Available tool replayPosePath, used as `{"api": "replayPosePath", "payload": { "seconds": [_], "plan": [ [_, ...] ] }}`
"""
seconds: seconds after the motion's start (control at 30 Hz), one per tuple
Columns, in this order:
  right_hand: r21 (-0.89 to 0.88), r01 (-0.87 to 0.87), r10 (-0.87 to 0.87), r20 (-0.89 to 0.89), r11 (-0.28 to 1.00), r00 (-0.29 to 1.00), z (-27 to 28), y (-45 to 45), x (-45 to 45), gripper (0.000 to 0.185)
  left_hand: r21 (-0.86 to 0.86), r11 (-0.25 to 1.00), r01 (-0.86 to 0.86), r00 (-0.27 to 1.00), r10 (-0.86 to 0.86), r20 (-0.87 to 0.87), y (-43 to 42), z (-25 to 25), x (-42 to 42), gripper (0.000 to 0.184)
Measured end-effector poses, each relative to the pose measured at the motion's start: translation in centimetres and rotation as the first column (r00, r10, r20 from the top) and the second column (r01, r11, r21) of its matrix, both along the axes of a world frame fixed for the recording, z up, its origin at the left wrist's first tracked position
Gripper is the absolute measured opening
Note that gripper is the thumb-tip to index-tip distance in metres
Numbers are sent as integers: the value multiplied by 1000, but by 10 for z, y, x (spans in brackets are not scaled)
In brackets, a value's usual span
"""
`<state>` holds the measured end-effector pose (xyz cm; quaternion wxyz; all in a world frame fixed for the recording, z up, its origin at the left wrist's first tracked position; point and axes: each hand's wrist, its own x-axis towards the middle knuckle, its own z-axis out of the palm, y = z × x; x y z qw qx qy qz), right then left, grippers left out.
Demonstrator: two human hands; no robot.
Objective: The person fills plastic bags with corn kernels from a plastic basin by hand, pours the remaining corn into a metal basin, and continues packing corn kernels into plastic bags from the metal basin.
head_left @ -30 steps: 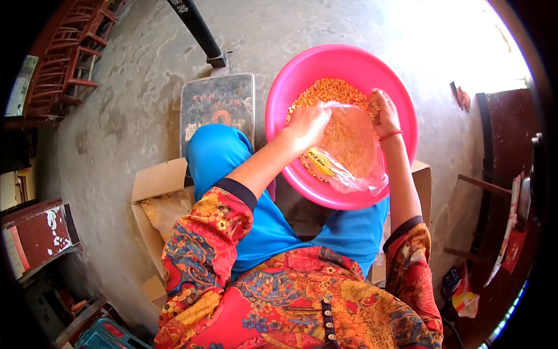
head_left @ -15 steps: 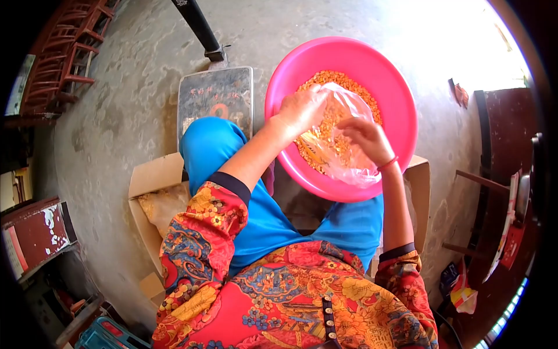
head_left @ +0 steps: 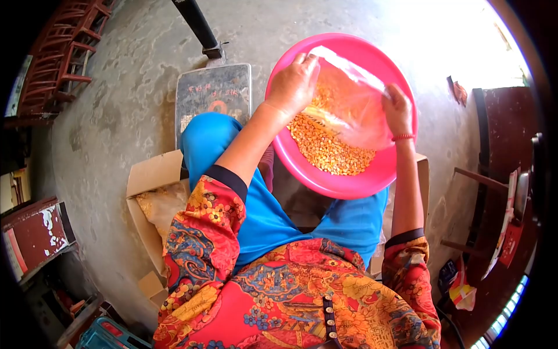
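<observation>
The left hand grasps one upper corner of a clear plastic bag, and the right hand grasps the other corner, with the fingers closed on the film. The bag is stretched between them, over a pink basin which is just in front of the knees. In this basin lie many loose yellow kernels, so a good part is outside of any bag. The bag seems thin and flat, and it is not tied; I cannot tell if some kernels are inside, because the film is transparent. One other bag, which looks already filled with yellow contents, lies in the carton at the left side, near the platform scale
</observation>
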<state>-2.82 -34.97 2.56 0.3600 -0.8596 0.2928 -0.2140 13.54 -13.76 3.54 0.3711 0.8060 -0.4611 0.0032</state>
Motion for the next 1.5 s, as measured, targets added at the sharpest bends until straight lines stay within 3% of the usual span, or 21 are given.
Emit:
{"api": "replayPosePath", "payload": {
  "seconds": [0.07,0.13,0.2,0.23,0.3,0.33,0.4,0.5,0.57,0.6,0.67,0.73,0.77,0.8,0.87,1.13,1.2,1.37,1.43,1.47,1.5],
  "plan": [
    [-105,9,-4,48,994,999,18,-10,16,23,-8,999,-42,999,42,9,-1,0,-1,46],
    [-187,6,-23,-90,982,996,48,-7,31,34,25,999,-47,999,47,-6,-3,0,-5,49],
    [-242,-240,265,77,940,961,34,-21,43,33,59,997,-51,998,53,-22,-5,-2,-10,52],
    [-242,-240,265,76,940,961,31,-22,40,33,123,991,-46,998,51,-37,-6,-5,-13,54],
    [-128,-110,127,139,986,982,28,-16,29,33,182,983,-10,999,16,-32,-8,-17,-17,59],
    [86,-6,-20,290,996,957,34,-6,22,27,181,983,-12,999,18,-35,-8,-13,-17,59],
    [238,217,-287,320,947,903,22,-14,-5,19,273,960,70,979,-13,-203,-8,-8,-19,65],
    [271,267,-348,319,925,881,-26,-35,-51,11,273,955,115,977,-59,-206,-12,-14,-19,71],
    [92,188,-192,40,978,981,-25,-15,-64,12,290,947,141,977,-85,-197,-12,-12,-20,74],
    [170,180,-180,-18,969,984,-16,0,-63,10,308,937,164,976,-109,-188,-11,-10,-22,77],
    [73,127,-92,-365,989,926,-20,4,-71,13,355,918,179,974,-114,-197,-10,-3,-23,78],
    [45,-95,103,-591,994,800,-16,15,-72,23,405,894,191,972,-115,-203,-10,-4,-23,79],
    [80,-108,134,-482,991,866,-20,24,-74,26,370,912,177,971,-100,-218,-11,-9,-21,78],
    [-31,-144,88,-663,989,743,-18,33,-67,31,334,929,163,969,-86,-233,-11,-12,-20,77],
    [-73,-249,154,-610,966,777,-41,44,-68,36,326,931,163,966,-83,-245,-10,-14,-20,76],
    [-23,-504,332,-727,863,601,-40,97,-47,38,354,914,198,965,-119,-234,-12,-17,-22,67],
    [109,-606,486,-715,788,503,-52,99,-44,35,336,920,202,963,-125,-238,-12,-18,-22,65],
    [291,-590,620,-614,753,488,-50,85,-41,30,340,915,218,961,-141,-237,-10,-21,-19,64],
    [668,-235,639,-457,706,619,-20,85,-38,25,338,914,226,957,-143,-252,-8,-20,-20,63],
    [811,-50,605,-393,584,693,-13,86,-38,23,362,905,224,959,-139,-246,-7,-18,-20,64],
    [886,-37,563,-261,463,784,-13,86,-40,20,385,896,222,961,-136,-240,-7,-17,-20,64]
  ]
}}
